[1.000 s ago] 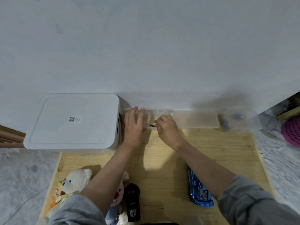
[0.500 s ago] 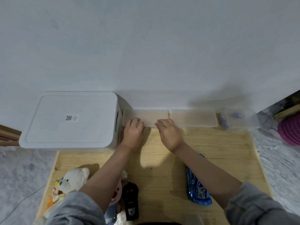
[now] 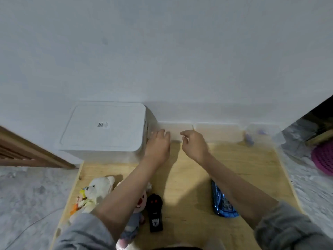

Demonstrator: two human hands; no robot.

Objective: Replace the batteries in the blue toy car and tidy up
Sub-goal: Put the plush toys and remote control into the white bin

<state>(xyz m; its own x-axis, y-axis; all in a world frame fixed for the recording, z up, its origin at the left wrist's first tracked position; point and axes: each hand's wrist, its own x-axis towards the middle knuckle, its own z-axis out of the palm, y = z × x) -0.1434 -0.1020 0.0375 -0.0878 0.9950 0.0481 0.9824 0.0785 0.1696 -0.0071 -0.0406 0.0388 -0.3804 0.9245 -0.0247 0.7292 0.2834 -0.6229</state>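
Wooden table [image 3: 234, 165] against white wall [image 3: 162, 51], grey floor [image 3: 27, 195].

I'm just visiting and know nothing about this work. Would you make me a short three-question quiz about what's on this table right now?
1. True or false: the right hand is gripping the blue toy car.
2. Which lies nearest the black remote control? A) the purple basket B) the plush toys C) the clear boxes by the wall
3. Fill in: the left hand is beside the large ____ box.

Key: 1 false, the car lies on the wooden table near the right forearm, untouched. 2 B. 3 white.
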